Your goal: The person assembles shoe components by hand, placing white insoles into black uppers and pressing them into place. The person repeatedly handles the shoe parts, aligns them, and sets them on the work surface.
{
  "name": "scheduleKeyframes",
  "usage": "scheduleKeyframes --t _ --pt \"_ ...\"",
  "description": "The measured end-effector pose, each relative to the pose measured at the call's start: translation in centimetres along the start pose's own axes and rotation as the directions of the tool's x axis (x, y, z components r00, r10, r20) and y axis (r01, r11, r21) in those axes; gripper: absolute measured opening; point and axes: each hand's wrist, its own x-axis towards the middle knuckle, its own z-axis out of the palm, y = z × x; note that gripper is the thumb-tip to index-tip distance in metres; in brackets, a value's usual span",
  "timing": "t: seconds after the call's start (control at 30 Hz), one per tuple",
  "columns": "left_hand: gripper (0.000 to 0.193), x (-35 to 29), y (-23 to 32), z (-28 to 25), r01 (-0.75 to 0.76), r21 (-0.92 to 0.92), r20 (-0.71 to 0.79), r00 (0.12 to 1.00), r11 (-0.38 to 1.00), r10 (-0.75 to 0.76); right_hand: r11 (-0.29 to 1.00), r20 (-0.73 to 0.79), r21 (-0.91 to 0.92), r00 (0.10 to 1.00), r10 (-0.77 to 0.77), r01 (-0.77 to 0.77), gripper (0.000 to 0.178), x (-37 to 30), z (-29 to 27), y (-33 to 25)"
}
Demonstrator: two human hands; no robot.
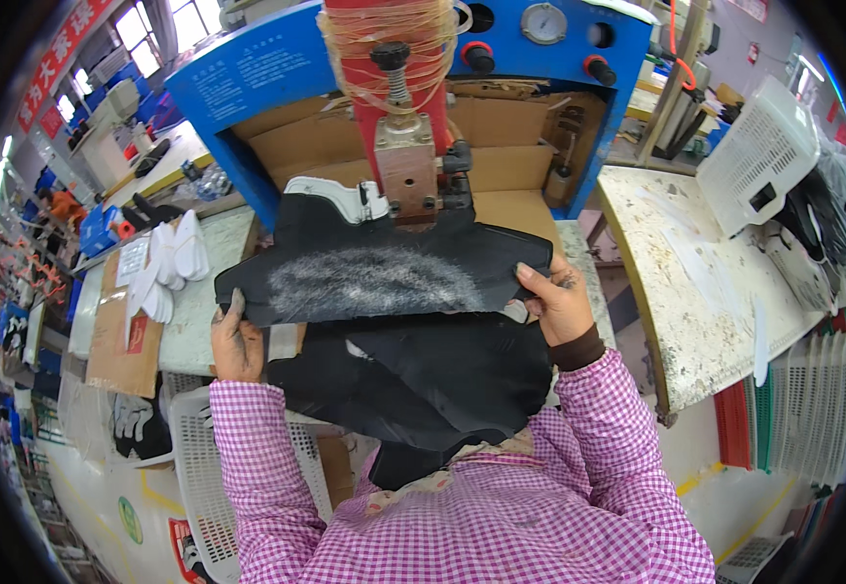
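Black sheet material (374,282) is held out flat between two bare hands, its width spanned from side to side and its middle marked by a broad, whitish, roughened patch. Its left end is gripped by the left hand (237,343), with the thumb laid on top and the fingers mostly hidden beneath. Its right end is pinched by the right hand (564,304) in the same manner, thumb uppermost. Its far edge is set at the foot of a metal block (407,175); whether the two are touching cannot be told. A white piece (330,195) is seen at the far left part of the sheet, just beside the block. Above the block, a red column (369,127) is wound with tan strands and is framed by a blue machine housing (267,78), in which a round gauge (543,24) is mounted. More black material (423,375) is spread below the held sheet, near the checked sleeves (612,414). White glove-shaped pieces (175,258) are laid on the left table (204,316), and a white basket (763,156) is tilted on the right table (656,302).
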Motion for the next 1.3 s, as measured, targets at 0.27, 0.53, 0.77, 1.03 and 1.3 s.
scheduleKeyframes --t 0.27,0.53,0.77,1.03,1.3 --pt "0.014 -3.0 -0.2 0.0 -0.006 0.021 0.024 1.0 1.0 0.005 0.999 -0.047 -0.003 0.998 -0.035 0.035 0.03 -2.4 -1.8 -1.4" --pt "0.022 -3.2 -5.7 4.6 0.158 -0.027 0.153 0.976 0.987 -0.152 0.992 -0.205 -0.062 0.971 -0.124 0.114 0.028 -5.7 -6.9 -3.9" --pt "0.014 -6.4 -2.5 -2.3 0.194 0.235 0.023 0.978 0.952 -0.205 0.99 0.058 -0.134 0.997 0.045 -0.037 0.034 -7.1 -6.0 -0.5" --pt "0.038 0.2 3.6 -19.5 0.002 0.659 -0.335 0.896 0.752 0.291 0.748 -0.064 -0.659 0.997 0.041 -0.073 0.043 -6.0 -11.6 2.3" --pt "0.071 14.3 11.5 -26.6 0.238 0.931 -0.021 0.793 -0.277 0.608 0.665 -0.269 -0.737 0.956 -0.121 -0.123 0.041 -5.3 -16.9 1.6"
